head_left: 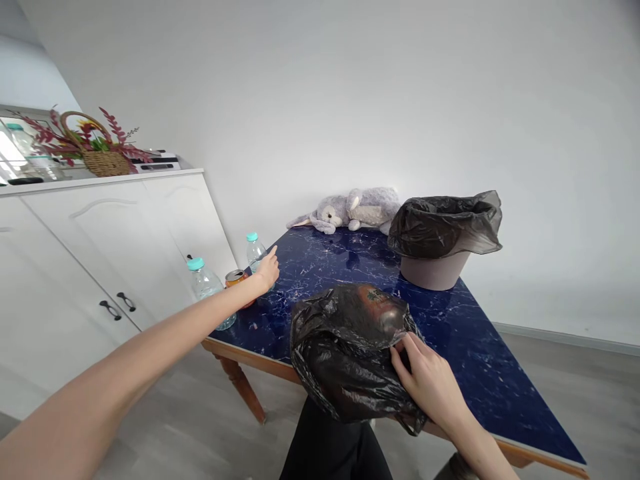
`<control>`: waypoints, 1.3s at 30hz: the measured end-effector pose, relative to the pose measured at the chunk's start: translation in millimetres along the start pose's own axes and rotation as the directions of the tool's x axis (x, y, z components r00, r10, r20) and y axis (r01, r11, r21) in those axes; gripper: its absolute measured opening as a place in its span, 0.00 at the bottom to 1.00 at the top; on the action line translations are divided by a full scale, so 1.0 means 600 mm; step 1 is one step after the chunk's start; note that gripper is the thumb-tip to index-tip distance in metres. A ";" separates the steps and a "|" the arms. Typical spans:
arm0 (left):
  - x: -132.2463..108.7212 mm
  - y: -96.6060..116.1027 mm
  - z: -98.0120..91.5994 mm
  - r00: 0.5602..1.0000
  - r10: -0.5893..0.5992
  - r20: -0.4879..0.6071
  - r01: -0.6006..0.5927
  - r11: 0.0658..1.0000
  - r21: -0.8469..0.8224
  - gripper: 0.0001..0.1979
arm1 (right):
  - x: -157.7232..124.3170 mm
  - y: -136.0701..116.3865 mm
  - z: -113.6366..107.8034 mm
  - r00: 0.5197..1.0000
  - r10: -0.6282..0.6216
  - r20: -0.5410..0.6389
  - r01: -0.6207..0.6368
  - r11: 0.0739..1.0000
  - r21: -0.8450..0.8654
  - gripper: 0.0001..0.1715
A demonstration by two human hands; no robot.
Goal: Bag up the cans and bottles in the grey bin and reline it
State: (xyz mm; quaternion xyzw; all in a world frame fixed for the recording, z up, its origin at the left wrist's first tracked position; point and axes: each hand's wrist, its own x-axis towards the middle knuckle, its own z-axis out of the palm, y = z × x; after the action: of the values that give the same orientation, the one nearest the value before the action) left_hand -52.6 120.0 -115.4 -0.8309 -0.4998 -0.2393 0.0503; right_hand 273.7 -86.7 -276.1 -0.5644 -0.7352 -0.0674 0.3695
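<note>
My right hand (425, 377) pinches the rim of a black plastic bag (345, 373) at the table's near edge. A can-like reddish object (383, 307) shows through the bag's thin film. Stretched out to the far left, my left hand (269, 268) is beside a clear plastic bottle (255, 250) with a turquoise cap. Its index finger points forward; the other fingers are partly hidden, and I cannot tell whether they touch the bottle. Nearer stand an orange drink can (235, 277), partly behind my forearm, and a second turquoise-capped bottle (206, 283).
A bin (433, 270) lined with a black bag stands at the right of the blue marbled table (475, 347). Against the wall lies a grey plush rabbit (350, 210). White cabinets (100, 253) to the left carry a flower basket (105, 162).
</note>
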 end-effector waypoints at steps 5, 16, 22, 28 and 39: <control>-0.023 0.063 -0.052 0.979 0.101 0.177 -0.116 0.990 0.076 0.14 | 0.007 -0.017 -0.033 0.995 -0.075 -0.061 0.081 0.992 0.102 0.10; -0.227 0.277 -0.121 0.630 0.550 0.548 -0.270 0.817 -0.510 0.22 | 0.087 -0.038 -0.017 0.968 -0.243 0.069 0.241 0.970 0.037 0.22; -0.200 0.262 0.006 0.779 0.448 0.439 -0.139 0.806 -0.576 0.34 | 0.148 -0.015 -0.002 0.950 0.183 0.253 -0.110 0.955 -0.276 0.21; -0.165 0.233 0.042 0.951 0.264 0.160 -0.148 0.845 -0.514 0.25 | 0.135 -0.029 -0.015 0.908 0.311 0.279 -0.225 0.927 -0.301 0.18; -0.204 0.249 0.003 0.976 0.138 0.165 0.011 0.733 -0.681 0.26 | 0.038 -0.069 -0.135 0.847 0.436 0.305 -0.516 0.532 0.672 0.35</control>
State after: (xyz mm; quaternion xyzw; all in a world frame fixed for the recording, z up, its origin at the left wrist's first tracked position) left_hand 28.4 -52.2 -148.4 -0.8287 -0.3519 -0.3160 -0.2992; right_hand 273.3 -125.5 -190.6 -0.5490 -0.5339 0.3636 0.5304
